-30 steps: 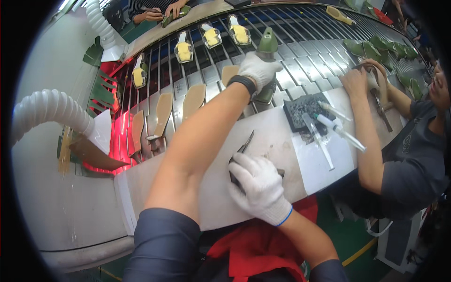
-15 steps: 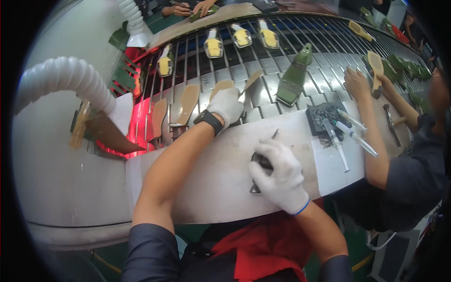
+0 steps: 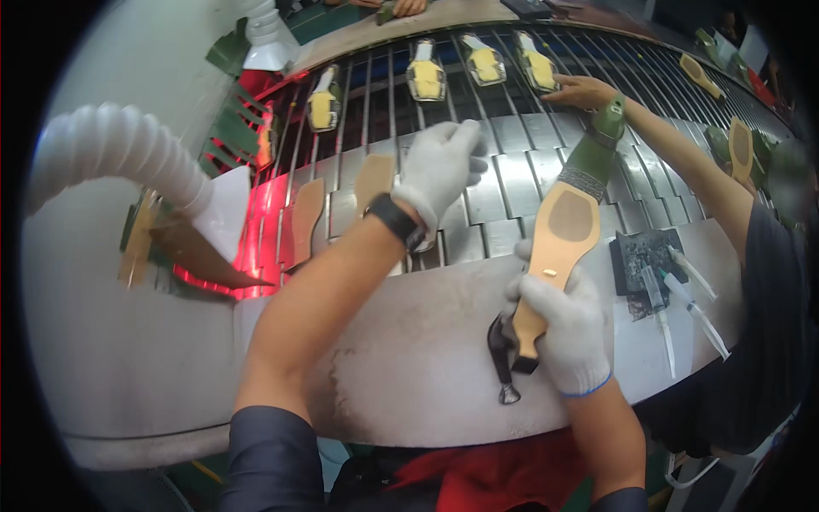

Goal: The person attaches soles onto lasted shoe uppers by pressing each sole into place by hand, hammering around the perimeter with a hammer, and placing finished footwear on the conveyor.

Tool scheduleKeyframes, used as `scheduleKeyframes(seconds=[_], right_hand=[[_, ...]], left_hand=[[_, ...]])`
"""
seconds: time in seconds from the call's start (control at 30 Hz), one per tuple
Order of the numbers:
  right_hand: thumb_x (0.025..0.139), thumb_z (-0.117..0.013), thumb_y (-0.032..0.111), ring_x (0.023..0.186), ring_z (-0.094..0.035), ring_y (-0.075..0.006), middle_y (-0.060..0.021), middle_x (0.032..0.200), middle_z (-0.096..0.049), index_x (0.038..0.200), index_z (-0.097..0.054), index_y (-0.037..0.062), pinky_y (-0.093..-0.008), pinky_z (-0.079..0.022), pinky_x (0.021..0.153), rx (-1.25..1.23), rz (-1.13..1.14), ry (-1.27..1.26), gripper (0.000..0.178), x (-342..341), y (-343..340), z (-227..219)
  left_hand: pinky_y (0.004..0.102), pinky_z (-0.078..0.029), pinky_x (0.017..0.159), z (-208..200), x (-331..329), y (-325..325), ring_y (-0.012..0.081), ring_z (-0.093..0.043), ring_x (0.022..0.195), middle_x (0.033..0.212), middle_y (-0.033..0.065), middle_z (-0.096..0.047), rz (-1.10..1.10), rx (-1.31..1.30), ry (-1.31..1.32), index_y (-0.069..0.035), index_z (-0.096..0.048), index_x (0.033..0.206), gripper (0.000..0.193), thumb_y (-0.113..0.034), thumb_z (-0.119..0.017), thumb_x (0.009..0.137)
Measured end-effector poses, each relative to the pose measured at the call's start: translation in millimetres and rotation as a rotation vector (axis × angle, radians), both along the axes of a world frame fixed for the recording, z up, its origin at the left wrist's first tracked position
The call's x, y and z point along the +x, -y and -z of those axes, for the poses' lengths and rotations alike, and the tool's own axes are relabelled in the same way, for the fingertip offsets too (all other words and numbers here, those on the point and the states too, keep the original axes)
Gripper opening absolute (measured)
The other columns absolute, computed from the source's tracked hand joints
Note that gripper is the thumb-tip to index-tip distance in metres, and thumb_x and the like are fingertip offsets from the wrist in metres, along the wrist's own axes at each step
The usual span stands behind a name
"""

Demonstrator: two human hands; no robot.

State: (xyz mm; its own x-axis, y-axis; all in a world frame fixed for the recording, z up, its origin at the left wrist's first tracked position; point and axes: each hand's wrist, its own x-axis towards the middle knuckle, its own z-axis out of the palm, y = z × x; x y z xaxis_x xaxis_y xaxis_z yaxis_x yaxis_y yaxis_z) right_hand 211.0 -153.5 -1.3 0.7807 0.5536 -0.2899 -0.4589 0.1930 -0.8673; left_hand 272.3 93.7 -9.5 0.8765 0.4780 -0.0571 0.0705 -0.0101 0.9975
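Left hand (image 3: 437, 175): gloved, held forward, fingers loosely bent
Left forearm (image 3: 331, 299): bare, slanting forward and right
Right hand (image 3: 577, 333): gloved, gripping, thumb uppermost
Right forearm (image 3: 607, 431): bare, angled forward, slightly left

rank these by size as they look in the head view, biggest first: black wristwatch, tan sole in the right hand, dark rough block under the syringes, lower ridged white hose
1. Lower ridged white hose
2. Tan sole
3. Dark rough block, partly covered
4. Black wristwatch

Apparent size only.
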Motion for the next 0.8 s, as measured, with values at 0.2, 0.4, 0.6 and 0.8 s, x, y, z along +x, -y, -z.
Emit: scheduleKeyframes(seconds=[0.2,0.4,0.6,0.8], right_hand=[[0.104,-0.062,0.009,0.088,-0.076,-0.0227,-0.0173,0.103,-0.076,0.146,-0.051,-0.0084,-0.0368,-0.063,0.08,-0.061,-0.245,-0.107,0.046,4.8,7.0,-2.7],[0.106,-0.061,0.01,0.094,-0.076,-0.0242,-0.0171,0.108,-0.076,0.149,-0.051,-0.007,-0.0386,-0.062,0.089,-0.024,-0.191,-0.269,0.047,8.6,14.7,-2.6],[0.103,-0.067,0.012,0.088,-0.075,-0.0163,-0.0128,0.105,-0.078,0.133,-0.065,-0.0087,-0.0331,-0.061,0.076,-0.08,-0.169,-0.14,0.036,6.7,6.2,-5.9],[0.106,-0.065,0.013,0.088,-0.076,-0.018,-0.0128,0.105,-0.077,0.133,-0.062,-0.0075,-0.0349,-0.064,0.078,0.011,-0.158,0.073,0.034,-5.8,-1.2,10.5]], left_hand=[[0.0477,-0.064,0.102,52.8,195.6,-72.1,0.0445,-0.067,0.133,0.15,0.0372,-0.058,-0.107,-0.499,-0.005,0.014,-0.047,0.149,0.059,-0.027,-0.062,0.11],[0.0405,-0.069,0.069,79.8,302.5,-57.6,0.0344,-0.079,0.094,0.118,0.0221,-0.072,-0.315,-0.509,0.218,0.008,-0.054,0.136,0.042,-0.014,-0.07,0.105],[0.0432,-0.072,0.085,42.0,208.5,-59.8,0.0318,-0.075,0.105,0.125,0.0192,-0.068,-0.109,-0.624,0.345,0.007,-0.058,0.134,0.034,-0.01,-0.066,0.106],[0.0403,-0.065,0.092,-23.9,-18.6,-25.1,0.0283,-0.075,0.111,0.128,0.0167,-0.071,0.011,-0.462,0.322,0.006,-0.059,0.144,0.041,-0.02,-0.064,0.112]])
